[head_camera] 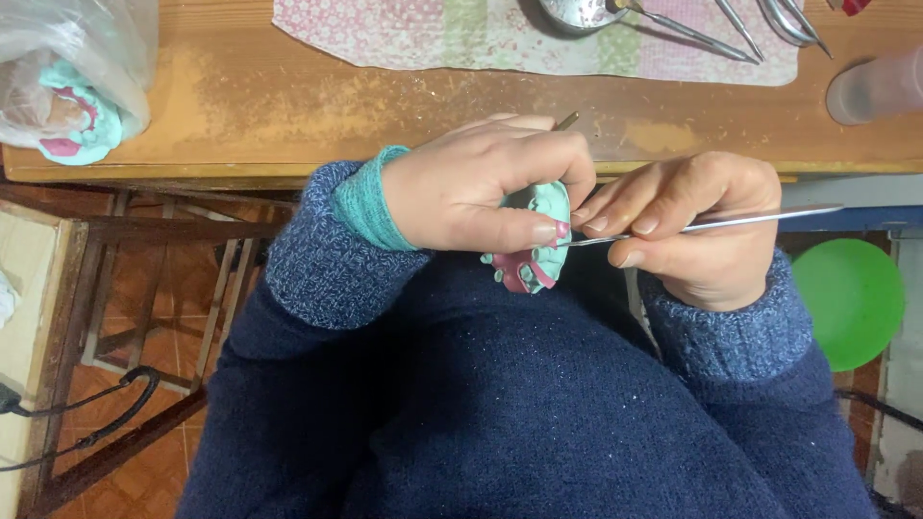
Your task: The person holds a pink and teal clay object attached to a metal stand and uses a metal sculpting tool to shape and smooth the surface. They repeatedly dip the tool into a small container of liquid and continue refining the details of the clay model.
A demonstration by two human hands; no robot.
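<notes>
Two bare hands meet at the centre of the frame, held close above the person's lap in a dark blue sweater. The left hand (481, 187), its wrist wrapped in a teal cuff, is curled firmly around a small teal and pink clay model (534, 252), thumb pressed along its lower edge so the piece sits steady and its open face turns toward the other hand. The right hand (687, 226) pinches a thin metal sculpting tool (711, 223) much like a pen, fingers bunched near the working end for fine control; the tip touches the model's right edge while the long handle runs out toward the right of the frame. A wooden table (288, 106) spans the top of the frame. On it, at upper left, lies a clear plastic bag (87, 38) with another teal and pink clay piece (72, 130) showing through it. At top centre a pale patterned cloth (433, 34) carries several more metal tools (692, 29), laid within easy reach. A translucent bottle (875, 88) lies at the upper right edge, and a green round bowl or lid (851, 303) sits lower down at the right, beside the person's elbow.
</notes>
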